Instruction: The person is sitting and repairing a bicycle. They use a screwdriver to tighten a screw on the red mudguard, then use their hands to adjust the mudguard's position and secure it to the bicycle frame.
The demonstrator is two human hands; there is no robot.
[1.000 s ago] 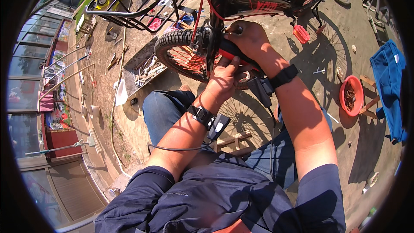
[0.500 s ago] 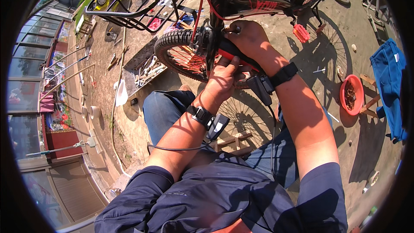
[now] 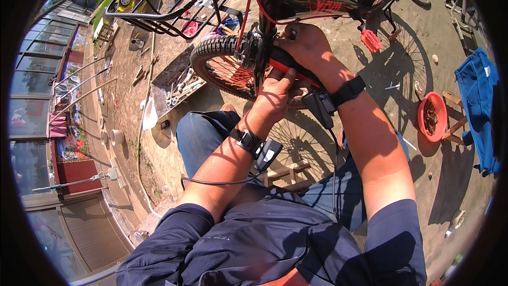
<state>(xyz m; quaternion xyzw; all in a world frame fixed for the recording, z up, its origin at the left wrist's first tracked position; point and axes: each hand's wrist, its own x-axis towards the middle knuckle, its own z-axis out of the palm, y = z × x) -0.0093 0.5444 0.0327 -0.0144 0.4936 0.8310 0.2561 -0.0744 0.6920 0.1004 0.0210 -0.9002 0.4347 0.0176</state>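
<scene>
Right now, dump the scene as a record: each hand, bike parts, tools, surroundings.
left hand: at the lower side of the front mudguard; grip partly hidden
right hand: at the mudguard's upper side, beside the fork; held tool: cannot tell
mudguard colour: black and red
front wheel: knobby black tyre, red spokes
bike front: black wire basket
tools: wrenches in a metal tray
right side: red basin with brown debris
</scene>
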